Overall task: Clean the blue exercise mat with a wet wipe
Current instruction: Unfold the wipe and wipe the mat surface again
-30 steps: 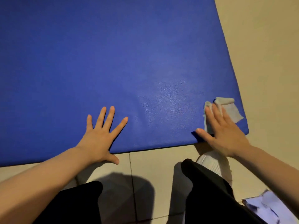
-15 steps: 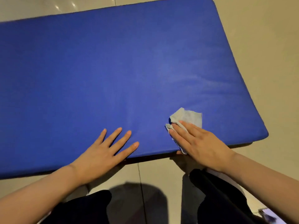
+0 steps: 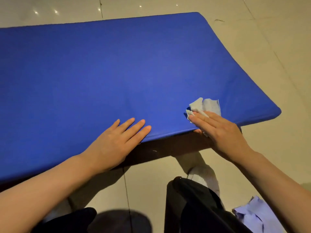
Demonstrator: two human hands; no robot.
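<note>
Blue exercise mat (image 3: 117, 73) on tiled floor (image 3: 277, 47). Left hand (image 3: 116, 142) flat, fingers straight, at 6 o'clock edge. Right hand (image 3: 218, 130) presses crumpled wet wipe (image 3: 203, 106) (thumb under edge), 4 o'clock.

We are looking down at a beige tiled floor (image 3: 262, 52). We are seeing black trousers (image 3: 193, 204), a white shoe (image 3: 204, 177) and a crumpled pale blue packet (image 3: 257, 214) lying beside them.

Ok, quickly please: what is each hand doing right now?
Left hand: open, fingers straight, flat on the blue mat.
Right hand: open, straight fingers pressing the wet wipe onto the mat.
</note>
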